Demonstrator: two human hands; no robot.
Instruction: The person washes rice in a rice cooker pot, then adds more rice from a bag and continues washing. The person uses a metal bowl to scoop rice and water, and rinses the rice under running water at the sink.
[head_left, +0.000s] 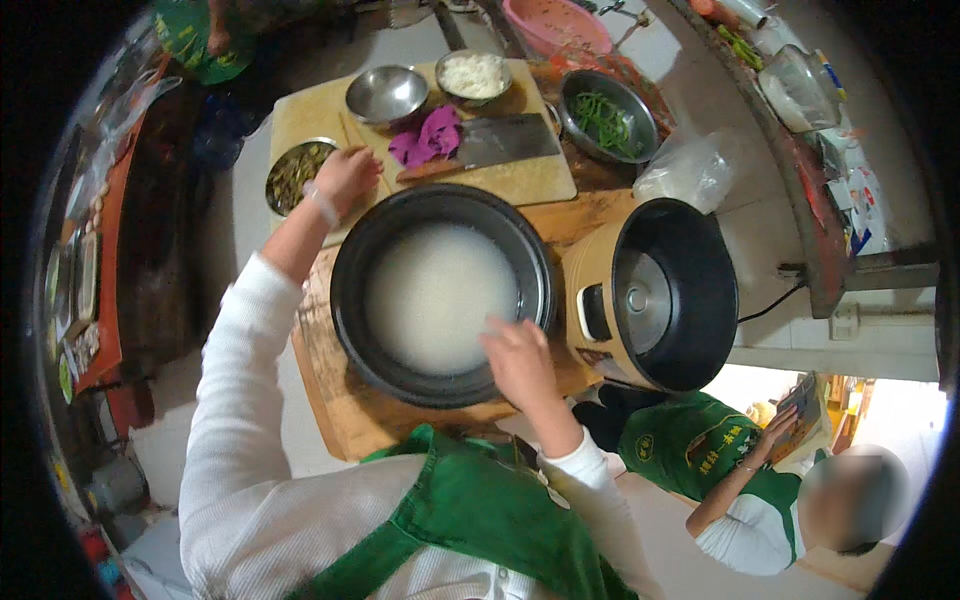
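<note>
A black rice-cooker inner pot (349, 300) stands on the wooden table before me, with cloudy whitish liquid or grains (442, 300) inside. My right hand (519, 361) hovers over the pot's near right side; its fingers are spread and I see nothing in them. Over the right rim of a metal bowl of chopped dark greens (294, 176) is my left hand (349, 178); its fingers are curled, and whether they hold anything is unclear. Beside the pot, at the right, is the tan rice-cooker body (592, 262), its black inside showing.
A cutting board (517, 184) bears a cleaver (514, 139), purple gloves (427, 139), an empty steel bowl (386, 94) and a bowl of white food (474, 76). A bowl of green strips (604, 120) and plastic bag (690, 172) lie right. A person in a green apron (690, 442) is lower right.
</note>
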